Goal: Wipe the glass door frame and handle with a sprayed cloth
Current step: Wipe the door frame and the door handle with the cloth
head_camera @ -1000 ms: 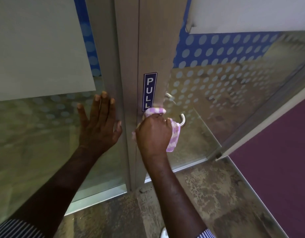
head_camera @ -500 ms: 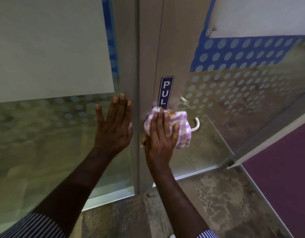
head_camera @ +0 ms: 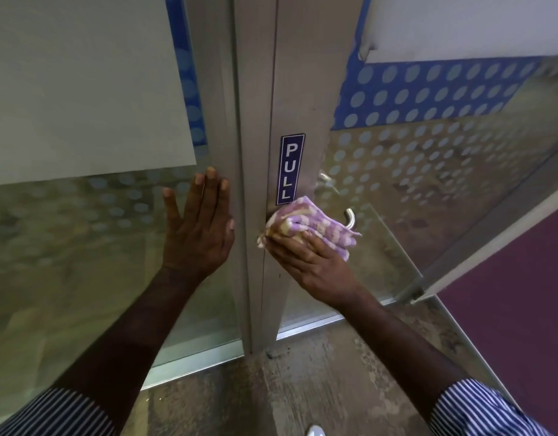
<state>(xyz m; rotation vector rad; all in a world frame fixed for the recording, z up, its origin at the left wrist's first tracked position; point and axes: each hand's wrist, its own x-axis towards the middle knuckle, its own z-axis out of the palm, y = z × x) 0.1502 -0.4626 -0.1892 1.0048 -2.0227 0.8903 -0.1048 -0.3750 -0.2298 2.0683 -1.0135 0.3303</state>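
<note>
While the left hand [head_camera: 197, 231] braces flat, fingers spread, beside the frame [head_camera: 298, 89], the right hand [head_camera: 315, 262] presses the cloth [head_camera: 306, 225] under flat fingers below the sign [head_camera: 290, 169]. The frame is in hand; the handle [head_camera: 350, 218], seemingly untouched, needs wrapping next.

Two hands are showing: the left hand [head_camera: 197, 229] and the right hand [head_camera: 315, 262]. One purple checked cloth [head_camera: 309, 226] is showing, along with one metal door handle [head_camera: 350, 218], one blue PULL sign [head_camera: 290, 169], two striped sleeves [head_camera: 485, 410] and two glass panels [head_camera: 66, 247].
</note>
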